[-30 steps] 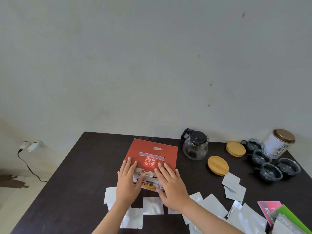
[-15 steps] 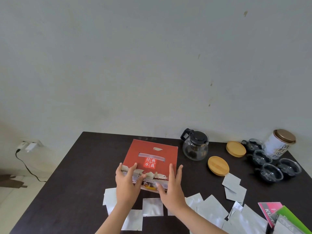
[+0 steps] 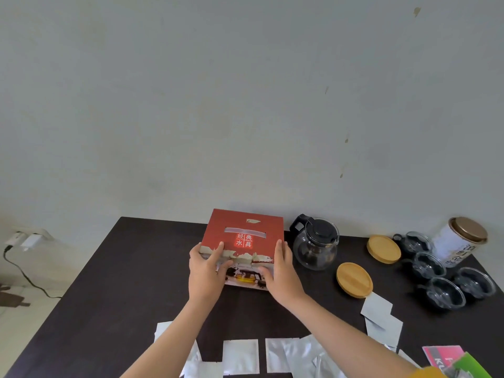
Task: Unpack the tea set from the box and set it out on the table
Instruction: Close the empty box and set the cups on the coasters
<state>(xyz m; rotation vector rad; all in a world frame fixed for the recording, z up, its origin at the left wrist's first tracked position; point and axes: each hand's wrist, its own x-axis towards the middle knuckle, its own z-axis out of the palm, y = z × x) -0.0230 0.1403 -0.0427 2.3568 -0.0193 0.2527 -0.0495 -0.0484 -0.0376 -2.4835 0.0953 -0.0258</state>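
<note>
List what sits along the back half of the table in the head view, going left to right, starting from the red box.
Red box, gripped by left hand and right hand → glass teapot → near wooden lid → far wooden lid → tea canister.

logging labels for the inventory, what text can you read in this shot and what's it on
"经典水具": white characters on the red box, read in columns from the right.
"KU": the only letters showing on the pink packet; the rest is cut off.
Dark vertical characters on the white tin: too blurred to read.
</note>
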